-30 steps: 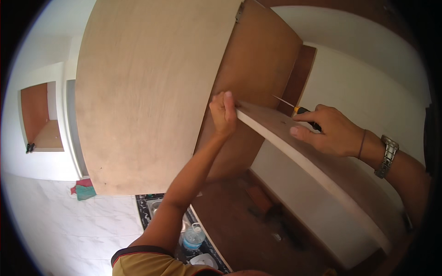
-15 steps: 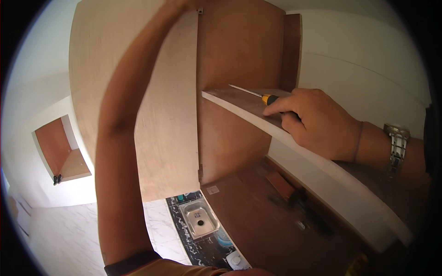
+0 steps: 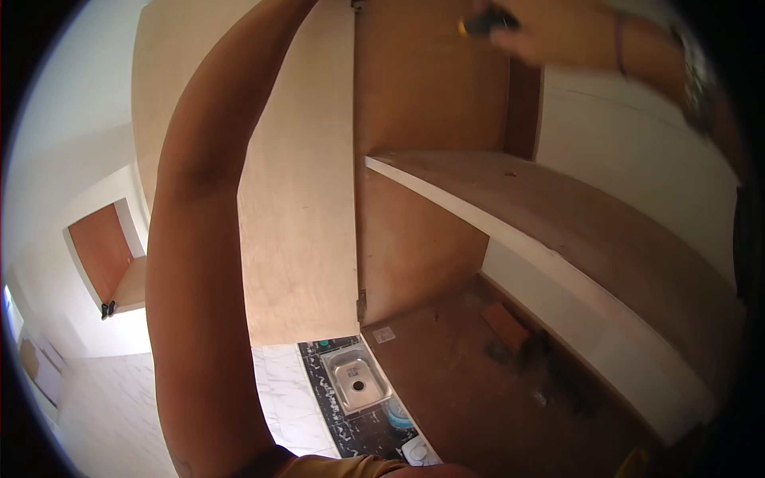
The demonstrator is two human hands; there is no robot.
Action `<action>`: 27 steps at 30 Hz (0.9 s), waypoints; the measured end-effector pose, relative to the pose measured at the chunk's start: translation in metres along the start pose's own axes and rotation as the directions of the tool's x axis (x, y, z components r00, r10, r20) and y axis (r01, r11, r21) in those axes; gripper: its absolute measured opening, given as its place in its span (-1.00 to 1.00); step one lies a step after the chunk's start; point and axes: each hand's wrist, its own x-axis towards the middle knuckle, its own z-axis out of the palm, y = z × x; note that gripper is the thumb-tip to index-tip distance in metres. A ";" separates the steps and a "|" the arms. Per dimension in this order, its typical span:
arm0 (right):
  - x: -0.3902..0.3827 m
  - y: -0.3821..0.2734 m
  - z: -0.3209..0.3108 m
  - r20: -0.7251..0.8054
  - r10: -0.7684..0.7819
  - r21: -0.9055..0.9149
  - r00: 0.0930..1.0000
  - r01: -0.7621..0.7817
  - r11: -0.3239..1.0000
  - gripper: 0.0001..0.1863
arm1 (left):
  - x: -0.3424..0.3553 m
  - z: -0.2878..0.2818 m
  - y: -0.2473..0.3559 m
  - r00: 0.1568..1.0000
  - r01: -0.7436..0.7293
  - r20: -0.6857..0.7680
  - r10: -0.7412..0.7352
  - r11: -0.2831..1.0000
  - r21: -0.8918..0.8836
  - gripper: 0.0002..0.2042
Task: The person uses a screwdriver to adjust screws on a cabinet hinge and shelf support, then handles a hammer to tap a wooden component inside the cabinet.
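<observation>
My right hand (image 3: 558, 32) is raised near the top edge, blurred, and closed around a screwdriver (image 3: 482, 22) with a black and yellow handle. It hovers above the wooden shelf (image 3: 558, 215) inside an open wall cabinet. A metal watch (image 3: 695, 80) sits on that wrist. My left forearm (image 3: 207, 239) reaches straight up along the open plywood cabinet door (image 3: 299, 199). The left hand itself is cut off by the top edge, near the door's upper corner.
A small hinge (image 3: 361, 304) sits at the door's lower edge. The cabinet floor (image 3: 462, 374) holds dust and a small wooden block (image 3: 504, 325). Far below are a steel sink (image 3: 358, 382) in a dark countertop, a water bottle (image 3: 398, 414) and pale marble floor (image 3: 103, 406).
My right hand has lifted off the shelf edge with the screwdriver and gone up to the top. My left arm has stretched higher along the door, taking its hand out of view.
</observation>
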 end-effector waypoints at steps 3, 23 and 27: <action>0.054 -0.004 -0.016 -0.176 -0.063 -0.277 0.982 0.012 0.961 -0.73 | -0.004 0.003 0.001 0.998 0.044 0.058 -0.040 0.997 -0.066 -0.04; 0.116 0.006 -0.029 -0.317 -0.127 -0.377 0.940 -0.002 0.926 -0.69 | 0.033 0.032 -0.024 0.795 -0.494 -0.300 0.527 0.275 -0.825 -0.79; 0.115 0.004 -0.024 -0.327 -0.094 -0.339 0.940 -0.024 0.941 -0.69 | 0.039 0.040 -0.022 0.795 -0.489 -0.309 0.522 0.248 -0.836 -0.81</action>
